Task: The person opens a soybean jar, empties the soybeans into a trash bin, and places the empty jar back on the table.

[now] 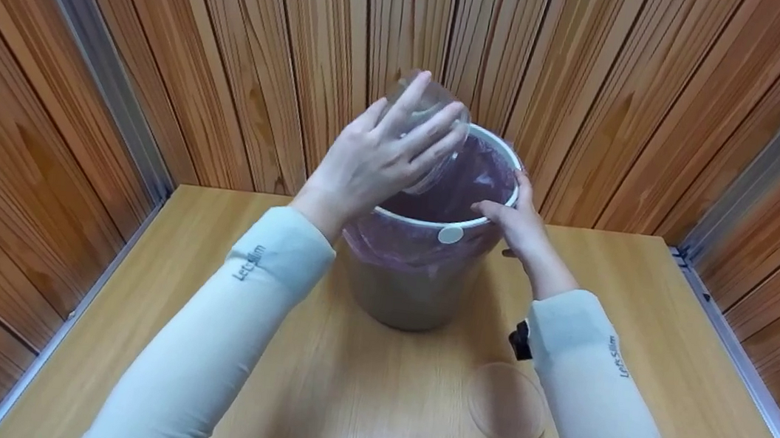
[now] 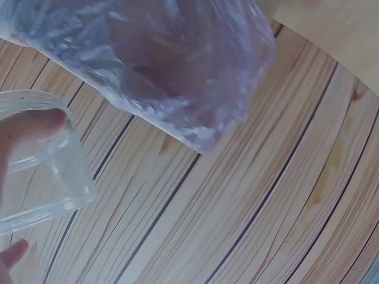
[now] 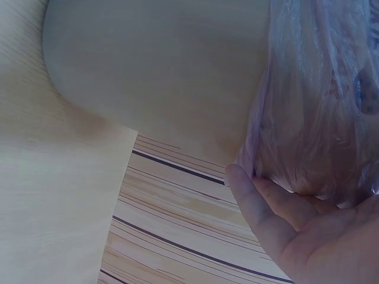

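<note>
My left hand (image 1: 387,152) holds a clear plastic container (image 2: 53,186) tipped over the mouth of a grey trash bin (image 1: 406,299). In the head view the hand's back and fingers cover much of the container; what is inside it cannot be made out. The bin stands upright with a white rim and a thin purple bag (image 1: 423,249) folded over it. At the rim's right side, my right hand (image 1: 526,228) grips the edge, thumb over the inside and other fingers outside. The right wrist view shows that hand (image 3: 320,236) against the bag.
A round clear lid (image 1: 507,404) lies flat on the wooden table (image 1: 352,408), beside the right forearm. Wood-plank walls (image 1: 233,43) enclose the table at the back and both sides, with metal strips along the corners. A black device (image 1: 521,341) sits at the right wrist.
</note>
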`<action>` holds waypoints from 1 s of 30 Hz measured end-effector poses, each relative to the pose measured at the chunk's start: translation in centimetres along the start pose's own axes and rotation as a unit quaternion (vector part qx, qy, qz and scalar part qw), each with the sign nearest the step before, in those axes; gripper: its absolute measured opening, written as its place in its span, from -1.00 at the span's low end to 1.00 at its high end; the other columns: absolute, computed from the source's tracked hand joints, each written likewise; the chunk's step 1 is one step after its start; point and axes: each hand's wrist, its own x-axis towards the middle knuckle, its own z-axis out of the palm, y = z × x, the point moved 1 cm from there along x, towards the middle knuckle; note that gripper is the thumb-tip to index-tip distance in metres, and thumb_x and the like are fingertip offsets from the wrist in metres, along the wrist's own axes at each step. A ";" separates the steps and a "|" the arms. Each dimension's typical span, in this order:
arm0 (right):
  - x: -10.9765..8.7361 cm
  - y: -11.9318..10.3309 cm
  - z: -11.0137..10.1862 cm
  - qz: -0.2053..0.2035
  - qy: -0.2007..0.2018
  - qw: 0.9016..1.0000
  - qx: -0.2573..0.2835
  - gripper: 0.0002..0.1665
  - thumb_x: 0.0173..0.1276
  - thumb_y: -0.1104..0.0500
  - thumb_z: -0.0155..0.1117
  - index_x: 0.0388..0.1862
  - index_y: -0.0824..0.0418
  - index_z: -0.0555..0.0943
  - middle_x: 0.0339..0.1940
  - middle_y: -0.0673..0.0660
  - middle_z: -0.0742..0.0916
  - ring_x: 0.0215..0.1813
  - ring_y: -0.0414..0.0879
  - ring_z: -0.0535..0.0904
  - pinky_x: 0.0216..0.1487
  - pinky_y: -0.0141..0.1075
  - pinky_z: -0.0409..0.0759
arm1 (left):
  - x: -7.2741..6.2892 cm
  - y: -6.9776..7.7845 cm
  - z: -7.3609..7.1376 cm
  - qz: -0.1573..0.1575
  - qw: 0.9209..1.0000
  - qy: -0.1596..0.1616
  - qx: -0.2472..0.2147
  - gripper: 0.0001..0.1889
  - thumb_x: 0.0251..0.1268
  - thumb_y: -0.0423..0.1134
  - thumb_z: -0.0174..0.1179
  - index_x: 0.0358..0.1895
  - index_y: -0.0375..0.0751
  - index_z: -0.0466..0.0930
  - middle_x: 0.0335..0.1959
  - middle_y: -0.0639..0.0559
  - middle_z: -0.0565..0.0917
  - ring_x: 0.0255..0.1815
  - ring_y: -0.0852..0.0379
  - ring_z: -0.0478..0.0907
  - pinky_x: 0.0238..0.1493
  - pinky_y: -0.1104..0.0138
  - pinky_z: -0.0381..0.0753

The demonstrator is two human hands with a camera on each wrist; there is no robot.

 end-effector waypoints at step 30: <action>0.5 0.1 0.2 0.001 -0.002 1.000 -0.003 0.16 0.33 -0.04 0.18 0.63 -0.10 -0.38 0.65 0.30 -0.02 0.56 0.34 0.05 0.31 0.31 0.32 | -0.6 1.2 0.4 0.049 0.998 0.000 -0.038 -0.34 0.44 -0.28 0.10 0.54 0.20 0.13 0.56 0.16 0.22 0.55 -0.16 0.15 0.37 0.06 0.46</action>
